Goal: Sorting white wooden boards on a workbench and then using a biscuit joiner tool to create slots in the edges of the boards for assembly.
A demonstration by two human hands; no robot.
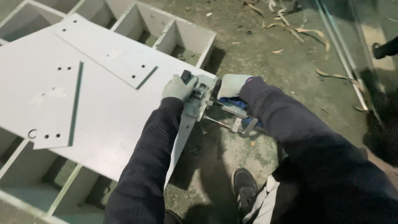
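Head view, looking down at a work area on bare ground. A large pale grey panel lies flat over an open compartmented frame of the same colour, and two smaller drilled plates rest on top of it. At the panel's right-hand edge a metal clamp sits on the rim, its screw bar and handle reaching out past the edge over the dirt floor. The left hand, in a grey work glove, is curled over the clamp's head on the panel top, fingers closed around a dark part there. The right hand, in a white glove with blue at the palm, is wrapped around the outer end of the clamp, just beside the panel edge; its fingers are hidden, so the exact grip cannot be told. As a judgement: the clamp is already seated on the edge, both hands working it, so placing looks done; whether it is fully tight cannot be told. Only this one clamp shows on the panel. Dry leaves litter the ground; a dark shoe shows below.
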